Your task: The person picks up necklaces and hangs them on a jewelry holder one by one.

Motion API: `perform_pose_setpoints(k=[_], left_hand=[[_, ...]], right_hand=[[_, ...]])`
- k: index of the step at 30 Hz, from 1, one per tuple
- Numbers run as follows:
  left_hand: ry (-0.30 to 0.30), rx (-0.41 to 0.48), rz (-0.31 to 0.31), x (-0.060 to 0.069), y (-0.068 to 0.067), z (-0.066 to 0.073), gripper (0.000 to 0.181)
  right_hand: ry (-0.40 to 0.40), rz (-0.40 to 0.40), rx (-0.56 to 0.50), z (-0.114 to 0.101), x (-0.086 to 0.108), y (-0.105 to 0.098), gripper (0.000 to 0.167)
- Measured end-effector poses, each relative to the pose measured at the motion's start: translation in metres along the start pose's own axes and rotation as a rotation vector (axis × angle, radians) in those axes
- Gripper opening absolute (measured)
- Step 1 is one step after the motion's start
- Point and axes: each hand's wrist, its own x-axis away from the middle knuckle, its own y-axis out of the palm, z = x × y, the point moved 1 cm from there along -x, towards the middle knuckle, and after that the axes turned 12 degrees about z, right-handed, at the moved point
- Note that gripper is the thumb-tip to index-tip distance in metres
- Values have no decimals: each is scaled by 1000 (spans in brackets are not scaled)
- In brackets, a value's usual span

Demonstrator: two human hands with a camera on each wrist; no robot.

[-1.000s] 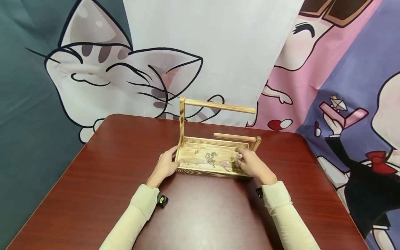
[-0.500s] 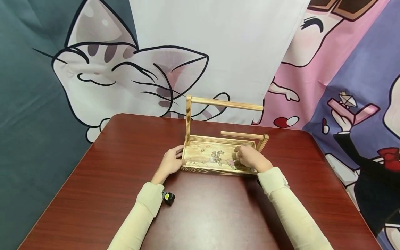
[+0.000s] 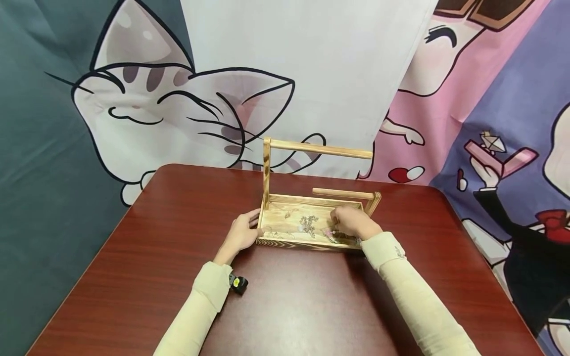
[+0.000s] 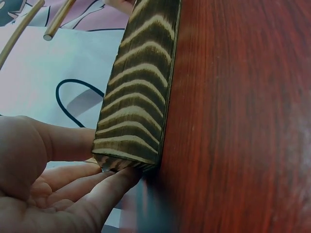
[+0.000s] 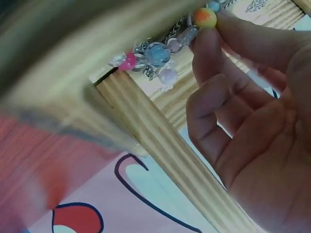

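Observation:
A wooden tray (image 3: 285,242) with a patterned dark-grained side (image 4: 133,102) stands on the table. My left hand (image 3: 240,232) grips its left end, thumb at the rim and fingers against the end wall, as the left wrist view shows (image 4: 73,179). Inside the tray's right part, my right hand (image 3: 355,222) pinches a yellow-orange bead (image 5: 205,18) of a beaded chain between thumb and forefinger (image 5: 257,97). Blue, pink and clear beads (image 5: 158,54) hang along the same strand. A silvery chain heap (image 3: 308,224) lies mid-tray.
A tall wooden upright (image 3: 266,173) with a long bar (image 3: 320,148) rises at the tray's left end. A lower bar (image 3: 343,193) joins a tilted upright at the right. Behind the reddish table (image 3: 133,277) hangs a printed cloth (image 3: 329,74).
My right hand has moved a little left inside the tray, its fingers drawn closer together. My left hand keeps its place on the tray's end. The head view has shifted slightly.

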Motion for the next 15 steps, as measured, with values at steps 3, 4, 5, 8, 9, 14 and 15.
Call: perform_pose_setpoints(k=[3, 4, 5, 8, 9, 14, 15], left_hand=[[-5, -4, -10, 1, 0, 0, 64], [-4, -2, -10, 1, 0, 1, 64], [-2, -2, -8, 1, 0, 1, 64], [4, -11, -4, 3, 0, 3, 63], [2, -13, -6, 3, -1, 4, 63], [1, -18, -17, 3, -1, 4, 62], [0, -17, -15, 3, -1, 3, 62]], right_hand=[[2, -20, 8, 0, 0, 2, 29], [3, -22, 10, -1, 0, 3, 30], [4, -23, 11, -1, 0, 4, 30], [5, -36, 17, -2, -1, 6, 28], [8, -47, 20, -2, -1, 7, 27], [-15, -91, 45, 1, -1, 12, 20], [-13, -100, 42, 2, -1, 12, 18]])
